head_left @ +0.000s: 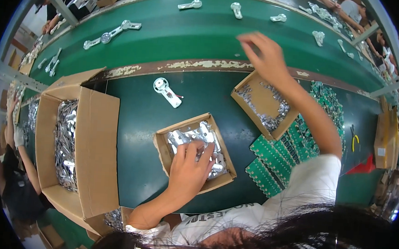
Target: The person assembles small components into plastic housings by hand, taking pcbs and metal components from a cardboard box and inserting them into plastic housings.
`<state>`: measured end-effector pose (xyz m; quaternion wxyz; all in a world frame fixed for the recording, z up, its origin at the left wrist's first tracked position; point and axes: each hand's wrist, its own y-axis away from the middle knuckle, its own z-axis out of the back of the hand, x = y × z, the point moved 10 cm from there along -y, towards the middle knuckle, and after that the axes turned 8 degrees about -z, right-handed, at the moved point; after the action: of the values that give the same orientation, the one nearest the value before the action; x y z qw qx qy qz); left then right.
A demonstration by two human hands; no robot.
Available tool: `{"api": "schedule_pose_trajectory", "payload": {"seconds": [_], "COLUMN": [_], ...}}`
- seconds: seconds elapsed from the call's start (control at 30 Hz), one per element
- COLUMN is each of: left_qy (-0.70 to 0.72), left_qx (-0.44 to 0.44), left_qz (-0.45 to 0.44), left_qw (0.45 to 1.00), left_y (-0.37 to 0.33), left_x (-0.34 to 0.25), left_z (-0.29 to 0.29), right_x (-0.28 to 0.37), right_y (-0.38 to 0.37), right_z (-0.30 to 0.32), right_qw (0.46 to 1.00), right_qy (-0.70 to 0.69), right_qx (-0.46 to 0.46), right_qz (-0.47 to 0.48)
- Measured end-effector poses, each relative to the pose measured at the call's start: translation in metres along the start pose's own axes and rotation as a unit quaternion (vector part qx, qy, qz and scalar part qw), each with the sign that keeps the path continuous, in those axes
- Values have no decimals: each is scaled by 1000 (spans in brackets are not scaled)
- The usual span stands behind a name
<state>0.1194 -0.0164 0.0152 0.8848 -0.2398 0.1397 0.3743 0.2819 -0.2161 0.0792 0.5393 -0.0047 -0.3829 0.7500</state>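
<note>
Nearest: left hand is lowered into a small cardboard box of silver metal parts, fingers bent among them; whether one is gripped cannot be told. To its left, a tall carton is filled with long metal pieces. To the right, green circuit boards are laid in overlapping rows on the dark green table; yellow-handled pliers are placed beyond them, near a red piece.

Farther: a white round-headed part with a red wire is set on the table, apart from the boxes. A shallow box is lined along its walls with small shiny pieces.

Beyond: right hand is held over the green belt, blurred, fingers stretched out; whether anything is pinched cannot be told. White parts are scattered along the belt.

Far side: co-workers' arms are seen.
</note>
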Motion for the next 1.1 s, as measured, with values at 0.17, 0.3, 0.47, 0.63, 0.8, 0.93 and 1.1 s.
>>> {"api": "schedule_pose_trajectory", "payload": {"seconds": [0.17, 0.3, 0.47, 0.63, 0.8, 0.93, 1.1], "left_qy": [-14, -20, -32, 15, 88, 49, -20], "left_qx": [60, 69, 49, 84, 88, 62, 65], "left_qz": [-50, -62, -38, -43, 38, 23, -38], "left_qw": [997, 995, 998, 995, 992, 997, 997], "left_y": [11, 8, 7, 9, 11, 11, 7], "left_x": [1, 0, 0, -2, 15, 16, 1], "left_z": [-26, -26, -11, -21, -25, -24, -17], "right_x": [31, 6, -11, -17, -22, -3, 52], "right_y": [109, 135, 142, 139, 135, 129, 129], "right_z": [44, 13, -7, 12, 27, 43, 44], "right_qw": [977, 958, 942, 957, 965, 976, 981], "right_qy": [149, 81, 7, 15, 0, -68, -123], "right_qx": [150, 255, 303, 236, 168, 81, 93], "right_qz": [-44, -106, -141, -165, -201, -188, -122]}}
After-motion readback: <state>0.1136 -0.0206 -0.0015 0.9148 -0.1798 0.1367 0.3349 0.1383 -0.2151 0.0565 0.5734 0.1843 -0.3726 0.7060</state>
